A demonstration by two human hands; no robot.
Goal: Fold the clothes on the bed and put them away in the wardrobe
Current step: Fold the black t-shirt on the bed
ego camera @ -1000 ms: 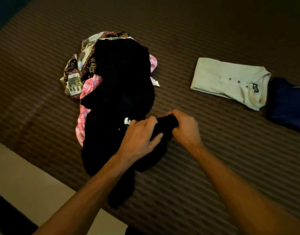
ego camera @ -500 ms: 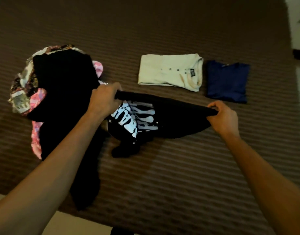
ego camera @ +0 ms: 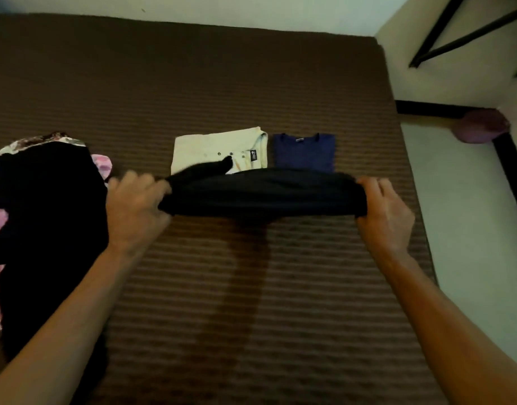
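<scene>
step: the fold of one black tee (ego camera: 263,192) is just being set up, by the look of it. It's held stretched in the air over the middle of the bed (ego camera: 222,83), not laid flat yet.

left hand (ego camera: 134,211): clamped on the tee's left end, fingers curled round the bunched cloth. A bit blurred, so the exact grip can't be made out.

right hand (ego camera: 382,211): clamped on the right end, well apart from the left, so the cloth is pulled fairly taut between them.

already done: a cream shirt (ego camera: 219,147) and a navy tee (ego camera: 304,152) are lying folded side by side, just beyond the held tee, toward the bed's right edge.

still to do: a pile (ego camera: 44,206) of dark and patterned clothes is left at the bed's left edge. So roughly the early-middle of the job, probably.

next move: the tee likely needs to be spread flat on the bare bed nearer the front edge, front down, sleeves smoothed out, before any fold is made. One flap of it hangs over the cream shirt, so care would be needed not to drag that one.

wardrobe: not seen from here.
</scene>
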